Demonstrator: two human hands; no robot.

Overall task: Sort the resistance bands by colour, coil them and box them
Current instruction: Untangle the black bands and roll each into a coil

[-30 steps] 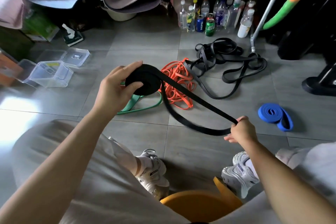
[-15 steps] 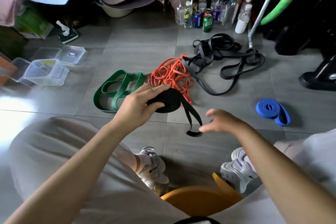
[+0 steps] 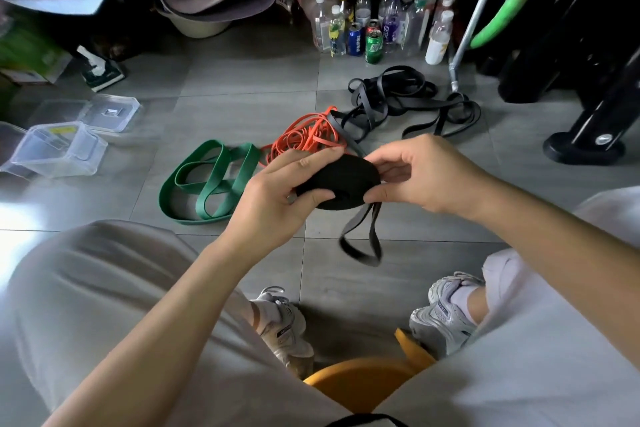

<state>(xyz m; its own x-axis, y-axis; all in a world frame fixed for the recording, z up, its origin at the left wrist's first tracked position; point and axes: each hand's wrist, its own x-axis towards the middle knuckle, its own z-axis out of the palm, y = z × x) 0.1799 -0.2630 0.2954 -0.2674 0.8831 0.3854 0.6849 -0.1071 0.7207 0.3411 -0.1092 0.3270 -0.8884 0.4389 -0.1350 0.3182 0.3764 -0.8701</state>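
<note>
Both grips were clenched on the flat black coil of rubber resistance band (image 3: 341,180), held above the grey tiled floor (image 3: 242,80). The left hand (image 3: 273,194) clasped its left side and the right hand (image 3: 426,177) pinched its right edge. A loose black tail loop (image 3: 360,243) hung below the coil. Beyond the coil lay tangled thin orange bands (image 3: 304,137), left of it a wide green band (image 3: 211,180), and far left a clear plastic box (image 3: 59,149).

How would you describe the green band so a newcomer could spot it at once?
On the grey tiled floor, look between the clear plastic box on the left and the orange tangle. The green band lies there, just beyond the left hand holding the black coil. It is the only green one: broad, flat, spread in loose uncoiled loops.
</note>
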